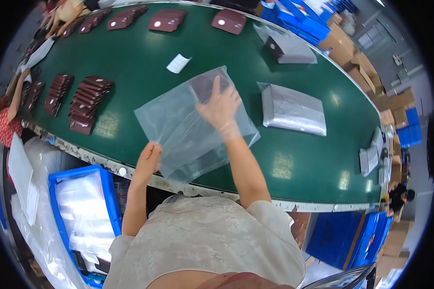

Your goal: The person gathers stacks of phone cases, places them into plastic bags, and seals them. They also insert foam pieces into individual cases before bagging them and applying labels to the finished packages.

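A clear plastic bag point(183, 115) lies spread on the green table in front of me, tilted toward the right. My left hand point(150, 156) is closed, its fingers pinching the bag's near left edge. Fingers apart, my right hand point(221, 105) rests over the upper part of the bag. Beneath those fingers a dark maroon flat piece point(202, 90) shows through the film; most of it is hidden by the hand. A small white printed slip point(178, 63) lies just beyond the bag.
Stacks of maroon flat pieces point(88, 103) stand on the green table point(294, 159) at left, with more along the far edge. Two plastic-wrapped bundles point(294, 110) point(294, 48) lie at right. A blue crate point(112, 202) of plastic bags sits below left. Other people work at far left.
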### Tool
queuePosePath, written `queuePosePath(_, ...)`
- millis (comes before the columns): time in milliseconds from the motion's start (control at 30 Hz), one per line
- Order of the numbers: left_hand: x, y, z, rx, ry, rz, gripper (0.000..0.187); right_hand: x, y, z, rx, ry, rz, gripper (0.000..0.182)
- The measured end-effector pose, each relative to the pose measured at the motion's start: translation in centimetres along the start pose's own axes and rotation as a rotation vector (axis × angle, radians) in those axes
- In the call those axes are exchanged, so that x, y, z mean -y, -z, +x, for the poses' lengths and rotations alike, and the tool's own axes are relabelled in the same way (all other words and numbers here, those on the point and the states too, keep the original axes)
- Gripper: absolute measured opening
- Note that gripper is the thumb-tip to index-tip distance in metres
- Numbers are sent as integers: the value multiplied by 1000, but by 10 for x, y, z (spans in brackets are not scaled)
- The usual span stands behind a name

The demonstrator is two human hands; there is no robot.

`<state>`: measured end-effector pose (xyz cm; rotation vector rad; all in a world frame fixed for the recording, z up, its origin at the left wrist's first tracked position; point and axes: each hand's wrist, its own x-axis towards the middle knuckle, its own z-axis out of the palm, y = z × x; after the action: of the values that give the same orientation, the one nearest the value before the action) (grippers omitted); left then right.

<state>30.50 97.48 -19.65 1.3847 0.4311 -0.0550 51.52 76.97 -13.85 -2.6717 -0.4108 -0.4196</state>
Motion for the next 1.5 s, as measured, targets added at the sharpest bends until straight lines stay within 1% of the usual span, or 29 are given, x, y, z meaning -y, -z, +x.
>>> queuePosePath(67, -6, 29, -19, -112, -41, 36, 16, 42, -5, -12, -121, 167, -29, 107)
queuePosePath(167, -4, 74, -54, -204, 143, 23, 16, 90, -28, -21, -33, 222, 27, 106)
queuePosePath(200, -3, 80, -62, -235, 145, 23, 16, 100, -33, -27, 7, 228, 42, 105)
queuePosePath(300, -11, 101, -68, -176, 234, 393, 15, 116, -67, -34, 69, 257, 80, 105)
queuePosePath(333, -24, 100, -69, -199, 224, 393, 15, 123, -74, -31, 88, 264, 85, 104)
queuePosePath(400, -56, 74, -72, -641, -459, 1195, 19, 128, -72, -26, 92, 272, 98, 103)
queuePosePath(467, -78, 49, -37, -741, -618, 916, 36, 123, -67, -25, 120, 276, 89, 102)
queuePosePath(533, -50, 33, 23, -579, -652, 584, 50, 114, -71, -32, 98, 356, 112, 100)
queuePosePath(600, 0, 13, 73, -565, -692, 729, 55, 100, -72, -38, 23, 432, 165, 97)
queuePosePath(633, 5, 9, 79, -581, -701, 718, 55, 91, -62, -47, 48, 458, 205, 95)
queuePosePath(667, 11, 5, 82, -599, -674, 889, 55, 80, -47, -62, 72, 481, 242, 94)
queuePosePath(733, 16, -6, 95, -632, -600, 1221, 56, 56, -8, -92, 245, 585, 280, 86)
queuePosePath(767, 16, -11, 105, -647, -591, 1207, 56, 47, 15, -94, 477, 664, 284, 78)
queuePosePath(800, 15, -13, 115, -571, -550, 1171, 56, 43, 38, -91, 722, 739, 291, 69)
queuePosePath(833, 14, -11, 122, -503, -501, 1140, 57, 51, 60, -81, 745, 764, 298, 69)
queuePosePath(867, 12, -7, 125, -443, -452, 1109, 57, 66, 79, -65, 932, 647, 307, 61)
queuePosePath(900, 8, -8, 130, -412, -474, 1125, 58, 79, 85, -48, 1115, 530, 304, 54)
queuePosePath(933, 5, -9, 134, -382, -497, 1139, 59, 85, 74, -35, 859, 659, 326, 52)
queuePosePath(967, 6, -8, 137, -419, -473, 1135, 59, 93, 60, -21, 598, 774, 354, 50)
queuePosePath(1033, 2, -1, 137, -261, -624, 1133, 51, 124, 36, 12, 492, 849, 367, 53)
queuePosePath(1067, -5, 11, 130, -287, -613, 1135, 51, 136, 19, 28, 500, 872, 375, 53)
queuePosePath(1133, -63, 39, 80, -253, -472, 915, 43, 154, -24, 56, 538, 999, 452, 55)
queuePosePath(1167, -76, 56, 65, -229, -405, 803, 40, 165, -43, 68, 541, 1008, 458, 55)
queuePosePath(1233, -59, 113, 58, -803, -736, 820, 42, 188, -82, 90, 671, 860, 508, 58)
queuePosePath(1300, -29, 177, 72, -1307, -704, 669, 45, 211, -126, 107, 683, 808, 520, 62)
queuePosePath(1367, -5, 224, 84, -1221, -354, -110, 50, 234, -161, 118, 692, 745, 531, 66)
queuePosePath(1400, 1, 239, 85, -1216, -352, -105, 50, 247, -176, 121, 701, 661, 585, 70)
queuePosePath(1433, -5, 249, 83, -1163, -319, -273, 53, 257, -190, 122, 703, 579, 640, 73)
queuePosePath(1500, -21, 267, 86, -1042, -253, -603, 64, 269, -237, 121, 620, 567, 704, 75)
